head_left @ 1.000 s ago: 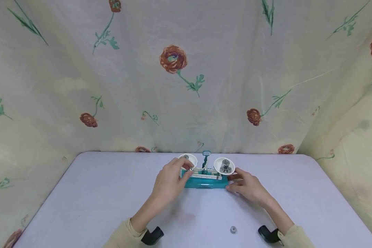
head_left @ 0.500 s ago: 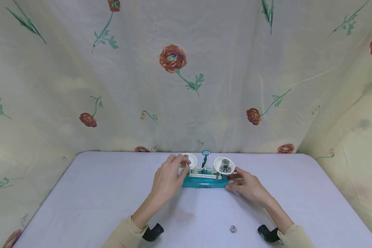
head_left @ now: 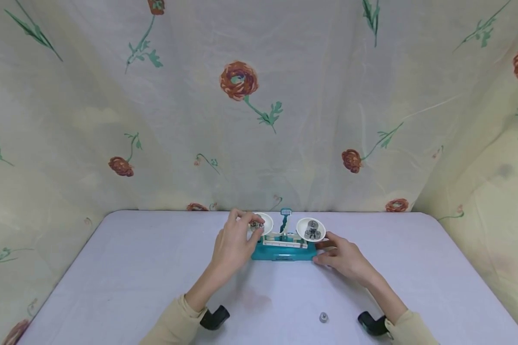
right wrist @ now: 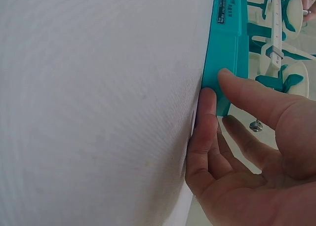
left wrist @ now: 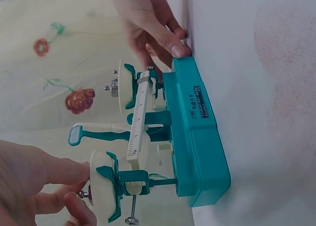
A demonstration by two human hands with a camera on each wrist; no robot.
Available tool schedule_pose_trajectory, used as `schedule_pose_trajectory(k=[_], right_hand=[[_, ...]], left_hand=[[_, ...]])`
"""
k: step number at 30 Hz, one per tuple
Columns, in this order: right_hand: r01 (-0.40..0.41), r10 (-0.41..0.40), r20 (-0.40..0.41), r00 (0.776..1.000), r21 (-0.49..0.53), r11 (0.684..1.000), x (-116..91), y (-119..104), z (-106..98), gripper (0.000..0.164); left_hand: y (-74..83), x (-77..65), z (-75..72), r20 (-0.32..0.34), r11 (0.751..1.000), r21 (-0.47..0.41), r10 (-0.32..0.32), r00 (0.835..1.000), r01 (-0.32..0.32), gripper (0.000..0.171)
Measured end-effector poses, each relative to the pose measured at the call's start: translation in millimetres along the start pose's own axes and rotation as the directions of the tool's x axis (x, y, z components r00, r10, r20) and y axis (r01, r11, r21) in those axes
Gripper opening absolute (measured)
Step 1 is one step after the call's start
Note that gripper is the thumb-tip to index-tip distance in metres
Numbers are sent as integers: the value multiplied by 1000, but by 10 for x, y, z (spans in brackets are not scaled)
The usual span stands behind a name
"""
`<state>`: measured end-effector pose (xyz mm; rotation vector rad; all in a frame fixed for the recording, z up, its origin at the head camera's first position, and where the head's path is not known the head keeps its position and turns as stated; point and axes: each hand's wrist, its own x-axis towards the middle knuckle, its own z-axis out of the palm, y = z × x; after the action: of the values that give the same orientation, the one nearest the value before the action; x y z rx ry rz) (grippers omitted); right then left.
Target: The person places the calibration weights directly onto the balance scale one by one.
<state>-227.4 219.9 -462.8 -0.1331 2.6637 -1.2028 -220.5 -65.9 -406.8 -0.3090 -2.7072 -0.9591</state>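
Observation:
A teal balance scale with two white pans stands toward the back of the table. My left hand is at the left pan, pinching a small metal weight between thumb and forefinger. In the left wrist view, metal knobs show between those fingers, right at the pan. Another weight lies in this pan, partly hidden by the fingers. My right hand grips the right end of the base, its thumb against the teal side. Several metal weights sit in the right pan.
One loose metal weight stands on the table near the front, between the forearms. Black curved wrist mounts stick out from both sleeves. A flowered curtain hangs behind the white tabletop.
My left hand has carried the weight back and slightly left, from the front of the left pan to over and into it. The right hand keeps its hold on the base.

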Motion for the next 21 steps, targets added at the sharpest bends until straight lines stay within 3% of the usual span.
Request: schedule_pose_trajectory(k=[21], right_hand=[[-4, 3, 5, 1000, 6, 1000, -6, -4, -7, 77]], left_hand=[[-6, 36, 2, 4, 999, -38, 5, 1000, -5, 18]])
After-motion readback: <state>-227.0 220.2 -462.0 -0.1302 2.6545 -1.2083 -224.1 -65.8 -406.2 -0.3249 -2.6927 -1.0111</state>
